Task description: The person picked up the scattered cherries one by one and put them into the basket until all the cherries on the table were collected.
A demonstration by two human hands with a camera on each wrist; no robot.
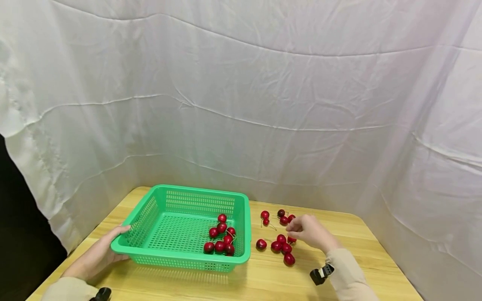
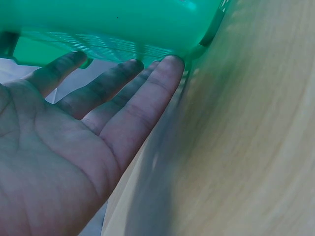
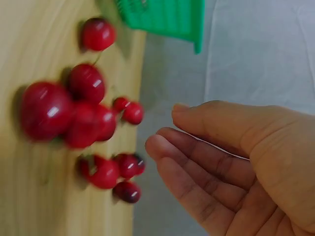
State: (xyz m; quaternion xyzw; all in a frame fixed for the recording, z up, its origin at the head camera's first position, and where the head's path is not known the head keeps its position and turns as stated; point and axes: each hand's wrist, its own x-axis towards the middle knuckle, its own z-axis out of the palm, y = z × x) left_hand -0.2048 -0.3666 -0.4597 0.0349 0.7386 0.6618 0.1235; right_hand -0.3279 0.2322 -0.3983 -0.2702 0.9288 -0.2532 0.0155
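A green plastic basket (image 1: 180, 257) with slotted walls stands on the table's left half, with several dark red cherries (image 1: 219, 247) in its right part. My left hand (image 1: 99, 253) holds its near left corner, thumb over the rim. In the left wrist view the fingers (image 2: 142, 108) lie nearly straight against the basket's outer wall. Over the loose cherries (image 1: 276, 246) to the right of the basket hovers my right hand (image 1: 310, 232). Its fingers (image 3: 192, 191) are loosely bent, thumb apart from them, with nothing between.
Loose cherries with stems lie in a nearer group and a farther group (image 1: 283, 220) on the wooden table (image 1: 350, 251). White cloth (image 1: 263, 104) hangs around the table's back and sides. A black device (image 1: 321, 274) is strapped on the right wrist.
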